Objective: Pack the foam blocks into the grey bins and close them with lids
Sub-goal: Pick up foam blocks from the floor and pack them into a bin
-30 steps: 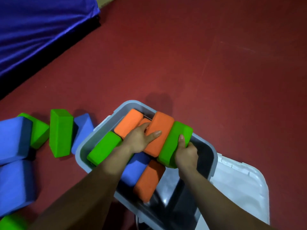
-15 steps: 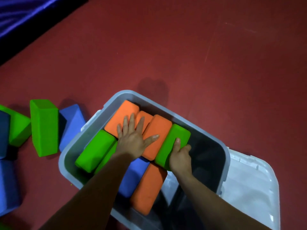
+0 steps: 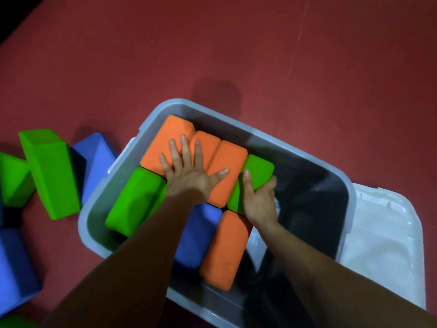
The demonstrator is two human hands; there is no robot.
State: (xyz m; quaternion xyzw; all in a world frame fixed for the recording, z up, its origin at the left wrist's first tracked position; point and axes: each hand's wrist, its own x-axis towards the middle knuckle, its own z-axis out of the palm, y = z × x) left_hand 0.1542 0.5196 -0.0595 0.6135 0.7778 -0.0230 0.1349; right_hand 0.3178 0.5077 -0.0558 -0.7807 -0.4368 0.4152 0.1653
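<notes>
A grey bin [image 3: 340, 176] sits on the red floor, holding several foam blocks. Three orange blocks [image 3: 176, 136] stand side by side at its far end. My left hand [image 3: 189, 176] lies flat on them with fingers spread. Beside them a green block [image 3: 256, 169] is gripped by my right hand [image 3: 259, 197], thumb on top. Another green block [image 3: 134, 200] lies at the bin's left side, and a blue block [image 3: 198, 235] and an orange block [image 3: 224, 249] lie nearer me. The bin's right part is bare and dark.
A white lid [image 3: 387, 240] lies on the floor against the bin's right side. Loose blocks stand left of the bin: a tall green one [image 3: 50, 174], a blue one [image 3: 99, 162], another green [image 3: 13, 181] and a large blue one [image 3: 14, 266].
The green block and the orange block beside it have sunk level with the others. My left hand has flattened out with fingers spread. The view has shifted closer over the bin.
</notes>
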